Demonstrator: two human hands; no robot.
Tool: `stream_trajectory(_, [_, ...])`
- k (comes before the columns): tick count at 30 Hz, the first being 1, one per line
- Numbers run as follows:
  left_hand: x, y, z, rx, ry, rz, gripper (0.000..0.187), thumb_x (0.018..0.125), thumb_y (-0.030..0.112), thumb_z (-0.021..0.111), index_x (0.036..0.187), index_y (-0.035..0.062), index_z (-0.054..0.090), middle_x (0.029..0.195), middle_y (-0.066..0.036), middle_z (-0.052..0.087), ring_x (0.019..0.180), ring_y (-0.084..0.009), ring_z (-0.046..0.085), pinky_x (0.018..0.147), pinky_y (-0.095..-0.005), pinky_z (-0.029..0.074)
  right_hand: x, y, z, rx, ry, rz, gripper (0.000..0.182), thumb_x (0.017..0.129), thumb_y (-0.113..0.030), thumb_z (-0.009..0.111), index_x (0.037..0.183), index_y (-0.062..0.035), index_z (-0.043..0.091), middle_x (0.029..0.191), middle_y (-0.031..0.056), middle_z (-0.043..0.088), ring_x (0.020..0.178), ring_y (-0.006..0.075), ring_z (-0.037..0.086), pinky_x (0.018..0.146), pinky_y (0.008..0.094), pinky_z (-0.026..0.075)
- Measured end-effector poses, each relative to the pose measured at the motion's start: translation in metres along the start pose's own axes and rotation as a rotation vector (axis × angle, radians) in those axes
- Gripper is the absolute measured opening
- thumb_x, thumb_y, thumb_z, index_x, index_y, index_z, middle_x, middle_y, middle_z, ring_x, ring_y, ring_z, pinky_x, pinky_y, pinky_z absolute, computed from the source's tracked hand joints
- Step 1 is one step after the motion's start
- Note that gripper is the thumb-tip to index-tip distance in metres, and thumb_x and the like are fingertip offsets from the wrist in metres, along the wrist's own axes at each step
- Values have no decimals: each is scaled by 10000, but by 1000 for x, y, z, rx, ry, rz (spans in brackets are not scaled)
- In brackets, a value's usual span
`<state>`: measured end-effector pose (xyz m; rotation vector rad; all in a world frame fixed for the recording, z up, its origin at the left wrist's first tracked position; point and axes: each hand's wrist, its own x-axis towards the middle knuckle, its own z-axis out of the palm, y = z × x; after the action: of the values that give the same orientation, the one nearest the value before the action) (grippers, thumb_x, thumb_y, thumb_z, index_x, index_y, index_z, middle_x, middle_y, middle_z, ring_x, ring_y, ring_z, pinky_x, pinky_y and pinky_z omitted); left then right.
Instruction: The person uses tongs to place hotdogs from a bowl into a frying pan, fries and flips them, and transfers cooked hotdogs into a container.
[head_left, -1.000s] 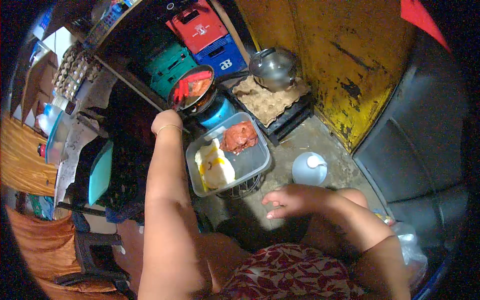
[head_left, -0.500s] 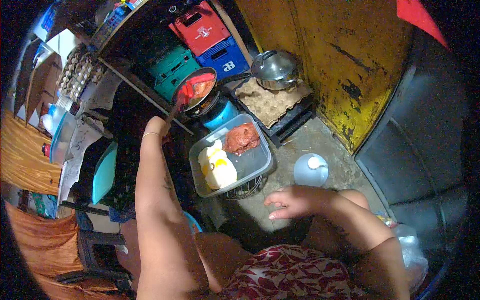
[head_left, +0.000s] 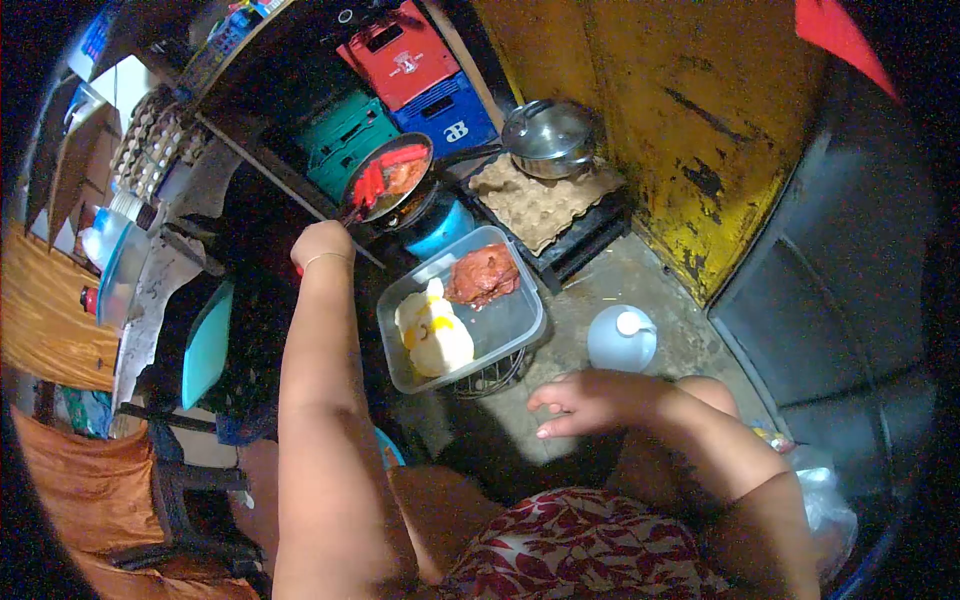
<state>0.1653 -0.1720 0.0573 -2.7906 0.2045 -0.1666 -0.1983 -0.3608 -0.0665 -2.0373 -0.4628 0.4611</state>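
Observation:
My left hand (head_left: pixel 325 245) is closed around a dark cooking utensil, with a bit of red handle (head_left: pixel 299 268) poking out below the fist. The utensil's far end reaches the near rim of a frying pan (head_left: pixel 431 168), its tip too dark to make out. Bright red sausages (head_left: pixel 370 185) and flatter orange-red pieces (head_left: pixel 405 177) lie in the pan, which sits on a burner above a blue gas canister (head_left: pixel 440 235). My right hand (head_left: pixel 565 402) hangs over my knee, holding nothing, fingers loosely bent and apart.
A clear plastic container (head_left: pixel 508 358) holds fried eggs (head_left: pixel 438 340) and reddish meat (head_left: pixel 484 276). Right of it stands a whitish jug (head_left: pixel 615 345). A lidded steel pot (head_left: pixel 548 140) rests by cardboard (head_left: pixel 540 205). Crates (head_left: pixel 400 60) stand behind; egg trays (head_left: pixel 150 145) are at left.
My left hand has drawn slightly up and nearer the pan rim, and the utensil has pulled back from over the sausages. The right hand stays put.

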Motion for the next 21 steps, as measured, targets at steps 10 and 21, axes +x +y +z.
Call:
stream_trajectory(10, [68, -17, 41, -134, -153, 10, 290, 897, 197, 580, 1107, 45, 711, 1151, -210, 667, 1071, -359, 658, 892, -455, 528, 0, 0, -5, 19, -36, 32, 571, 939, -463, 590, 1311, -37, 517, 1233, 203, 599, 1150, 321, 604, 954, 414, 480])
stream_trajectory(21, [65, -34, 55, -333, -187, -47, 269, 877, 208, 638, 1060, 28, 718, 1112, -235, 668, 1049, -381, 653, 879, -437, 524, 1, 0, -5, 55, -42, 38, 584, 931, -460, 601, 1303, -18, 520, 1256, 200, 589, 1151, 321, 606, 958, 413, 481])
